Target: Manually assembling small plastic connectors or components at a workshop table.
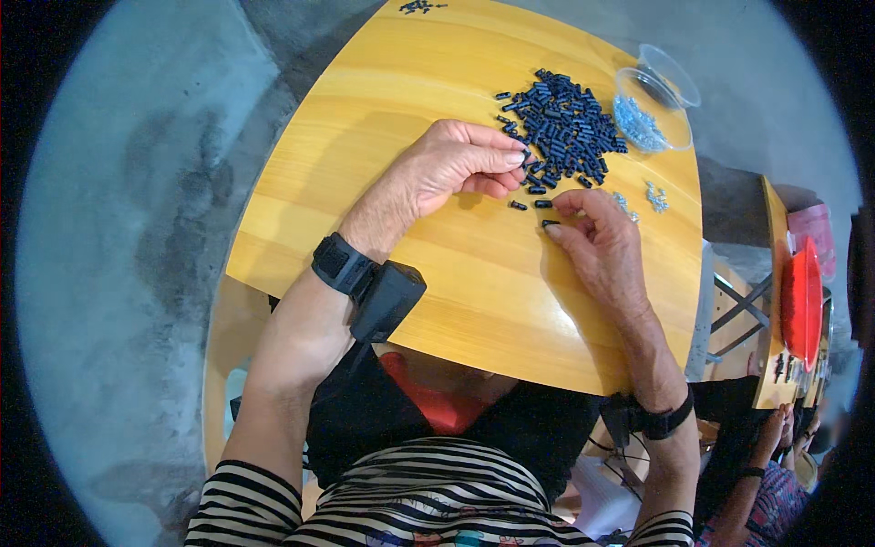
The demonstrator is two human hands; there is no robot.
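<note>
My left hand (pixel 474 162) is closed at the near left edge of a heap of small black cylindrical pieces (pixel 570 128). Between its thumb and forefinger a small black cylindrical piece (pixel 526 158) partly shows. My right hand (pixel 603 244) rests low over the table, its thumb and forefinger apart. One black piece (pixel 550 223) is at its thumb tip and another black piece (pixel 543 204) lies by its forefinger. A further loose piece (pixel 518 206) lies a little to the left. The right hand's other fingers are curled and partly hidden.
A clear plastic tub (pixel 676 137) of small clear pieces stands tilted right of the heap, with its lid behind. Loose clear pieces (pixel 656 196) lie on the yellow wooden table (pixel 410 273). Small dark parts (pixel 419 6) lie far off. A red tray (pixel 801 305) and another person's arm (pixel 761 456) are at right.
</note>
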